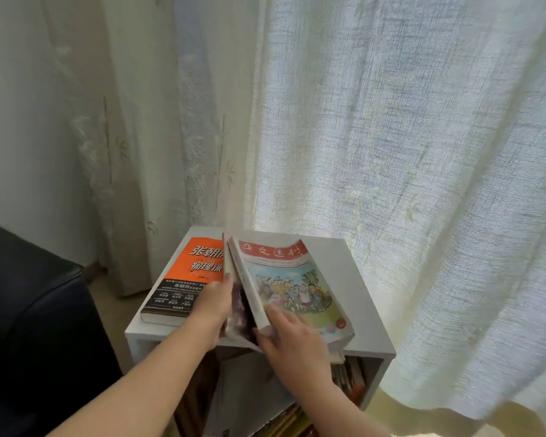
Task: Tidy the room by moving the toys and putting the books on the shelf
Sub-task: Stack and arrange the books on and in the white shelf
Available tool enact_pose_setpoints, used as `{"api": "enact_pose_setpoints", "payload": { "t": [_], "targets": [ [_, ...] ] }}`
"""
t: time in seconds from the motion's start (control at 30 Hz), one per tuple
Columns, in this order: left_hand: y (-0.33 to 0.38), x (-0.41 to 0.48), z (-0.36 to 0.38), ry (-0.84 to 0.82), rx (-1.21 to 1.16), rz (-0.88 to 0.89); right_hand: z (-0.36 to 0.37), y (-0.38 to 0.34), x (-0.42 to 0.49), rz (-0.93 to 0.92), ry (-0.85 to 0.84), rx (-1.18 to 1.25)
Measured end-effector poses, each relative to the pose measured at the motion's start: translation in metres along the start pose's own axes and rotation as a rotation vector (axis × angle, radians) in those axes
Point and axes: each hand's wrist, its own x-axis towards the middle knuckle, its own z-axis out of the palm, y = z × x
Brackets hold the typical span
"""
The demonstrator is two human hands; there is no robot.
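Over shelf's (353, 279) front edge, left hand (213, 305) and right hand (292, 337) grip magazines (290, 279).

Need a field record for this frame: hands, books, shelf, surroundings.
left hand: grips left edge of magazines
right hand: pinches magazines' near edge, fingers on the cover
magazines: fanned apart, over shelf top
orange book: flat on shelf top, left of magazines
shelf: white, more books inside below
surroundings: dark sofa at left, curtain behind
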Motion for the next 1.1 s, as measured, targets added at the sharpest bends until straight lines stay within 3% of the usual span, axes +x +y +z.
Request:
{"api": "enact_pose_setpoints", "payload": {
  "t": [0.07,0.13,0.23,0.4,0.57,0.63,0.67,0.73,0.8,0.93,1.1],
  "targets": [
    [0.002,-0.003,-0.007,-0.15,-0.074,-0.12,0.002,0.0,0.0,0.007,-0.223,0.017],
    [0.002,-0.002,-0.009,-0.127,0.085,-0.076,0.001,0.0,0.001,0.036,-0.339,0.091],
    [0.001,-0.004,0.002,0.036,0.371,0.047,0.0,0.006,0.005,0.086,-0.314,0.291],
    [-0.013,-0.025,0.011,0.128,0.537,0.406,-0.001,0.02,0.007,0.262,-0.178,0.359],
    [-0.012,-0.043,-0.001,0.105,0.329,0.649,-0.003,0.043,0.017,0.56,-0.006,0.239],
    [-0.006,-0.051,-0.009,0.053,0.25,0.698,-0.015,0.044,0.023,0.683,0.03,0.415],
    [-0.004,-0.054,-0.012,0.019,0.211,0.706,-0.022,0.044,0.025,0.704,0.045,0.642],
    [-0.001,-0.061,-0.017,-0.025,0.151,0.724,-0.028,0.043,0.027,0.671,0.065,1.109],
    [0.002,-0.063,-0.021,-0.058,0.158,0.753,-0.031,0.045,0.028,0.627,0.058,1.287],
    [0.01,-0.056,-0.034,-0.095,0.331,0.8,-0.034,0.045,0.027,0.561,0.198,1.34],
    [0.002,-0.05,-0.046,-0.09,0.305,0.72,-0.038,0.032,0.022,0.443,0.373,1.222]
  ]
}}
